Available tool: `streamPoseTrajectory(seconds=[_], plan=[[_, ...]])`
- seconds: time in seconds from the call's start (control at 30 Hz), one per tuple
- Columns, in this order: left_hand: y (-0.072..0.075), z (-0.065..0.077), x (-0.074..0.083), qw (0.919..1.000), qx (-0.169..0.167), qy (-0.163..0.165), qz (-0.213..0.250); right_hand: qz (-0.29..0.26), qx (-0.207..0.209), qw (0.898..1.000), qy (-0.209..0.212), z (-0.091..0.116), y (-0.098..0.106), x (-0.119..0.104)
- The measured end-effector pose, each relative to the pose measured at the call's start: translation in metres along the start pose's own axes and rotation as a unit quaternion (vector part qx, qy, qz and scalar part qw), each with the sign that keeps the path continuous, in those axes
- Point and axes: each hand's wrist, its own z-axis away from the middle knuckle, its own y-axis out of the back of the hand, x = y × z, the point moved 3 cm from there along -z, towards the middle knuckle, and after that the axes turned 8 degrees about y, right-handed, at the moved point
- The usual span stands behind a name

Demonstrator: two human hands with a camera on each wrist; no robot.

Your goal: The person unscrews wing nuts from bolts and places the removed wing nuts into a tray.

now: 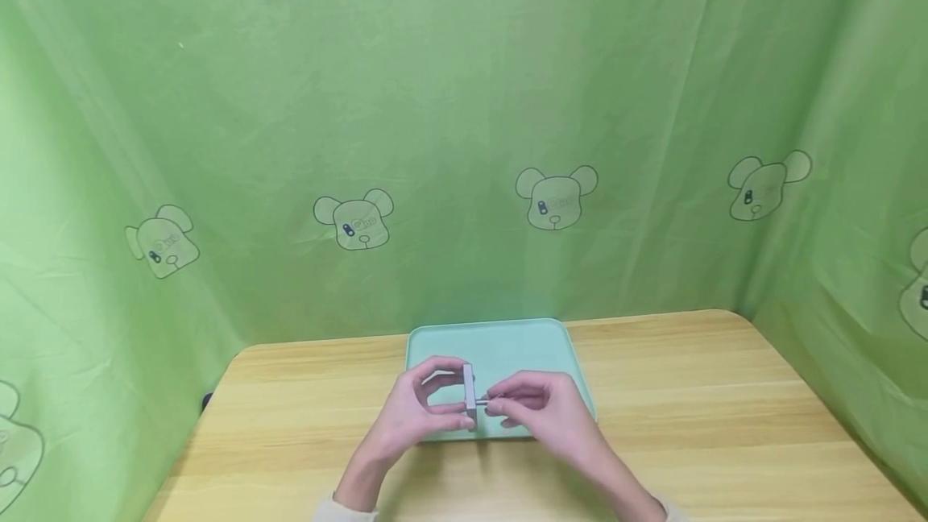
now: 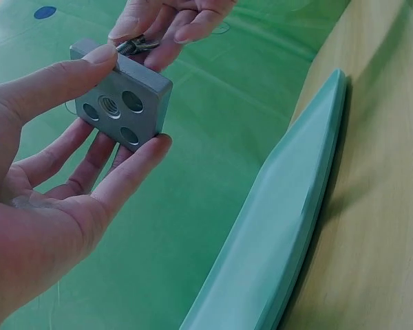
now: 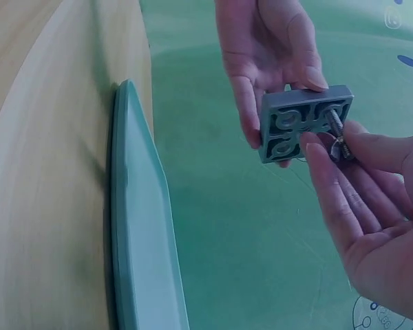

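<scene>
The block in the left hand is of grey metal colour, and the screw at the right hand is shiny silver. Below both hands, the tray is plain mint green; the desk has light yellow-brown wood grain. Beyond the hands, the cloth is green, printed with dark-outlined bear heads. The sleeve behind the left hand is off-white.
</scene>
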Motion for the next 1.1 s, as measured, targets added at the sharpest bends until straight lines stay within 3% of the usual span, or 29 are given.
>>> streamPoseTrajectory(seconds=[0.1,0.17,0.27,0.37,0.43,0.5,0.67,0.8,0.87,0.97,1.1], plan=[[0.001,0.001,0.0,0.9999,-0.005,-0.004,0.011,0.057,0.007,0.996,0.068,0.001,-0.002,-0.005],[0.001,0.001,0.001,0.9998,-0.008,-0.005,0.019,0.099,0.011,0.984,0.147,0.001,-0.004,-0.013],[0.002,0.001,0.002,0.9996,-0.012,-0.007,0.025,0.155,0.019,0.942,0.296,0.003,-0.008,-0.029],[0.003,0.001,0.003,0.9996,-0.015,-0.007,0.025,0.174,0.028,0.897,0.405,0.004,-0.011,-0.042],[0.003,0.001,0.004,0.9996,-0.015,-0.006,0.021,0.181,0.03,0.877,0.443,0.005,-0.012,-0.046],[0.004,0.0,0.004,0.9997,-0.015,-0.006,0.019,0.184,0.033,0.865,0.465,0.005,-0.012,-0.047],[0.004,0.0,0.004,0.9998,-0.012,-0.005,0.015,0.184,0.031,0.853,0.488,0.005,-0.013,-0.045],[0.004,0.001,0.005,0.9997,-0.012,-0.005,0.02,0.188,0.03,0.856,0.48,0.004,-0.013,-0.041],[0.003,0.002,0.006,0.9996,-0.013,-0.007,0.023,0.187,0.029,0.869,0.458,0.003,-0.013,-0.037],[0.004,0.002,0.006,0.9996,-0.009,-0.008,0.026,0.179,0.033,0.905,0.386,0.002,-0.011,-0.027],[0.004,0.002,0.006,0.9997,0.001,-0.006,0.022,0.129,0.041,0.971,0.199,0.0,-0.005,-0.009]])
